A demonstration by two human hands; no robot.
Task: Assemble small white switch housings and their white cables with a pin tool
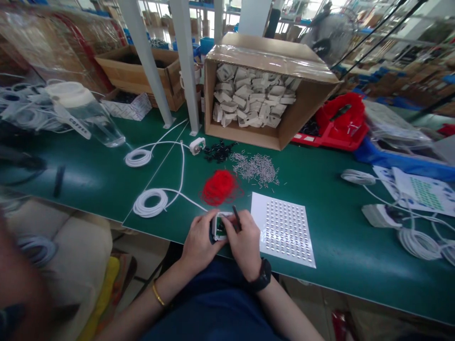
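- The small white housing point(215, 231), with dark and green parts inside, is at the front edge of the green bench point(320, 189), between the two hands.
- The left hand point(201, 239) has its fingers closed around the housing.
- The right hand point(246, 239) grips a dark pen-like tool point(236, 218); its thumb reaches into the housing.
- Behind the housing is a heap of red rings point(221, 187).
- Right of it lies a white sheet point(287, 230) with rows of shiny dots.
- Farther back, an open carton point(309, 94) holds white parts point(254, 97).
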